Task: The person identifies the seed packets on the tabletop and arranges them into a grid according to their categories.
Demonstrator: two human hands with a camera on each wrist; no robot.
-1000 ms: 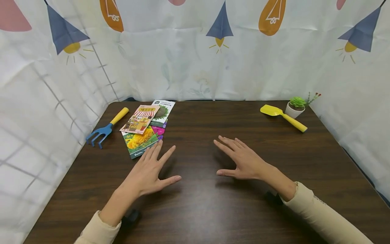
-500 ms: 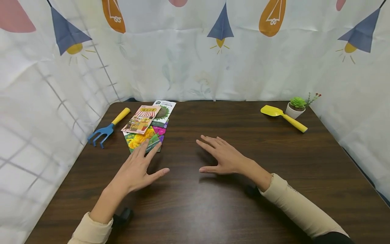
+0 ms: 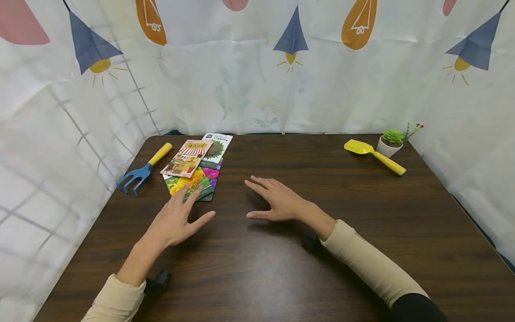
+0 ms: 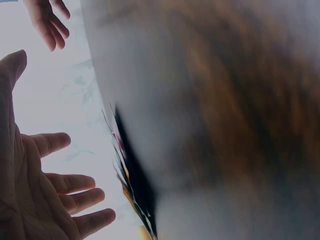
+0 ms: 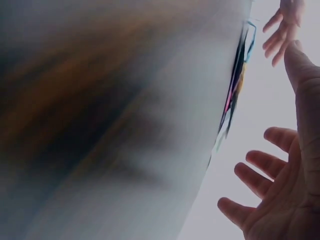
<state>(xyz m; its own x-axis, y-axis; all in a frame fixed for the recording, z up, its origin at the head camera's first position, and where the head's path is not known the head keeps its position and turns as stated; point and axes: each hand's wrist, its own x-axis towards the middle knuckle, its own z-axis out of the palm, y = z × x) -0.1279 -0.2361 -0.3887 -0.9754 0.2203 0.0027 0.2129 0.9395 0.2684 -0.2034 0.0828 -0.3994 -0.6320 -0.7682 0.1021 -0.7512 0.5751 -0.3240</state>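
Observation:
My left hand (image 3: pixel 170 222) is spread above the table, its fingertips overlapping the near end of a pile of seed packets (image 3: pixel 186 157) in the head view. The left wrist view shows that hand (image 4: pixel 42 185) with nothing in its fingers, apart from the packets (image 4: pixel 131 185). Over the middle of the table, to the right of the packets, my right hand (image 3: pixel 279 201) hovers with fingers extended and holds nothing. In the right wrist view its fingers (image 5: pixel 255 180) are spread. The packets overlap one another; one shows yellow flowers, another a striped awning.
A blue hand fork (image 3: pixel 137 175) with a yellow handle lies left of the packets. At the far right are a yellow trowel (image 3: pixel 374 155) and a small white pot with a succulent (image 3: pixel 390 142). A printed curtain (image 3: pixel 249 89) hangs behind the dark wooden table (image 3: pixel 257 268).
Both hands have moved left, the right hand further than the left. The left hand now overlaps the packets' near end in the head view. The tools and the pot stay where they were.

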